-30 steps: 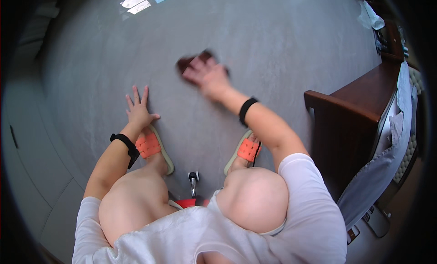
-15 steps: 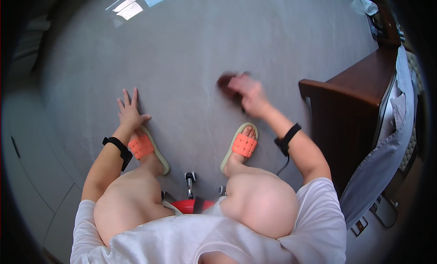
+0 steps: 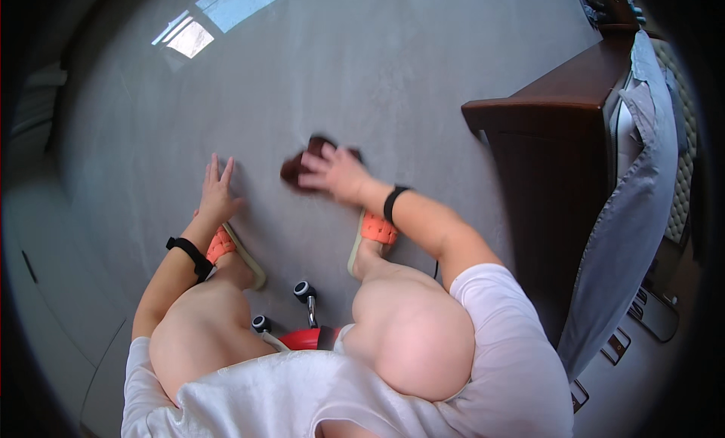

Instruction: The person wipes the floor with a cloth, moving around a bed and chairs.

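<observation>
My right hand (image 3: 337, 174) presses down on a dark maroon cloth (image 3: 294, 171) that looks bunched up on the grey floor in front of my feet. The fingers spread over the cloth, and motion blurs its edges. My left hand (image 3: 218, 192) is open, fingers stretched forward, just beyond my left slipper (image 3: 220, 245). Nothing shows in it; whether it touches the floor I cannot tell. An orange slipper with a pale sole, my right slipper (image 3: 377, 228), lies partly behind my right forearm.
Black casters (image 3: 304, 289) and a red seat part (image 3: 302, 340) show between my legs. At right stands a dark wooden bed frame (image 3: 544, 98) with a grey-blue sheet (image 3: 642, 211) hanging over it. Pale cabinet fronts (image 3: 53, 287) line the left. Light reflects off the far floor.
My right hand has swept left with the maroon cloth, from beyond my right foot to between my feet. My left hand stays near my left foot. The whole view has shifted slightly.
</observation>
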The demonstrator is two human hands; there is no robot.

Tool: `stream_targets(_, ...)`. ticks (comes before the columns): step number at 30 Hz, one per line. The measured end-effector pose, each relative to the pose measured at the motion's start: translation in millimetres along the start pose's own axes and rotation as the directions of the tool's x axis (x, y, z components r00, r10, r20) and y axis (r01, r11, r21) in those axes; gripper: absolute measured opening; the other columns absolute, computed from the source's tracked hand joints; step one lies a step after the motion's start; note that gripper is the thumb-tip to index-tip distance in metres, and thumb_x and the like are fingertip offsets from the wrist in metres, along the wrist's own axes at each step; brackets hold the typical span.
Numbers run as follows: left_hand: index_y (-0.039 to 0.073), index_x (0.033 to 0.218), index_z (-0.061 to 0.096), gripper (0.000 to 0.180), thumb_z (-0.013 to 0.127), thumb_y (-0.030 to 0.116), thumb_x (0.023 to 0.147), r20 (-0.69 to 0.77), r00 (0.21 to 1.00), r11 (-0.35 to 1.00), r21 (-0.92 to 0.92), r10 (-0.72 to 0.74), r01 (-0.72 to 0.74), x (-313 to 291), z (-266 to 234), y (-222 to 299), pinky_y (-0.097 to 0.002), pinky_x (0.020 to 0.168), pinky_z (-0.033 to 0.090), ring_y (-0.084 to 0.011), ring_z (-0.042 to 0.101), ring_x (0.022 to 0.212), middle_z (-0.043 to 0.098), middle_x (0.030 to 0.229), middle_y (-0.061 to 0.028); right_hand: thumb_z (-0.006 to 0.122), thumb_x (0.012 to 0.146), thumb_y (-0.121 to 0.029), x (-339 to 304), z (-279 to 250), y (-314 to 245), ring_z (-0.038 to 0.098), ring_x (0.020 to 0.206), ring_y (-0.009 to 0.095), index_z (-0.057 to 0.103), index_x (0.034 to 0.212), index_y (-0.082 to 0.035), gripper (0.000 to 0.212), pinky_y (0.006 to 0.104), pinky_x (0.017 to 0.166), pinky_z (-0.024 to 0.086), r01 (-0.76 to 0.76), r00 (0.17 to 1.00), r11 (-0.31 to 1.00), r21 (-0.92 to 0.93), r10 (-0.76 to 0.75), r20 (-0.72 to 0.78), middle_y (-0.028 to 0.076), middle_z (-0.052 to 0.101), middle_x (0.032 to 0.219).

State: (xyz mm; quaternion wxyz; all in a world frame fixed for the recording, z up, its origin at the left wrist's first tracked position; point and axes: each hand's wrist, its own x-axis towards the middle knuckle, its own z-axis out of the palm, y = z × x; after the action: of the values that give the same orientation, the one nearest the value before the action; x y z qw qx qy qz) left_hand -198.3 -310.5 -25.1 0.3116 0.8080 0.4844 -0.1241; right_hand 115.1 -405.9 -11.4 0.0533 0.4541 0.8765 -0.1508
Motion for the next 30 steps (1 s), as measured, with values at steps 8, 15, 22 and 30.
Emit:
stream_targets(8,0.017,0.146,0.024,0.097,0.08,0.015,0.067,-0.076,0.997,0.997,-0.073,0.017,-0.022,-9,13,-11,-0.0468,0.109,0.029,-0.0456,0.02,0.136,0.007,0.15,-0.0274,0.058,0.069,-0.003,-45,26,-57,0.05,0.108,0.027,0.064,0.112,-0.02,0.046,0.0381,0.09,0.043,0.071,0.997,0.708,0.703,-0.019,-0.081,0.004,0.056,0.119)
stream_targets(15,0.018,0.146,0.024,0.092,0.078,0.019,0.071,-0.164,0.985,0.997,-0.077,-0.042,0.03,-21,-9,-5,-0.0468,0.108,0.031,-0.0424,0.022,0.136,0.005,0.151,-0.0262,0.051,0.064,0.0,-75,-42,71,0.054,0.104,0.033,0.063,0.111,-0.012,0.05,0.0386,0.095,0.042,-0.233,0.909,0.755,0.613,0.393,-0.139,0.013,0.061,0.112)
stream_targets(22,0.022,0.146,0.024,0.087,0.075,0.024,0.075,-0.101,0.986,0.99,0.015,-0.136,0.138,-21,-10,5,-0.0432,0.104,0.036,-0.0378,0.024,0.137,0.004,0.153,-0.0211,0.052,0.08,-0.001,-149,3,145,0.039,0.122,0.043,0.047,0.131,-0.028,0.058,0.0457,0.104,0.036,-0.72,0.67,0.683,0.126,0.731,-0.133,0.008,0.035,0.145)
stream_targets(30,0.018,0.145,0.028,0.085,0.075,0.018,0.073,-0.125,0.992,1.0,-0.015,0.019,-0.021,-30,-18,20,-0.042,0.104,0.036,-0.0413,0.027,0.134,0.004,0.153,-0.0227,0.054,0.078,0.0,-272,67,-35,0.043,0.117,0.041,0.057,0.119,-0.023,0.047,0.0466,0.097,0.044,-0.674,0.722,0.724,0.145,0.687,-0.077,0.008,0.04,0.14)
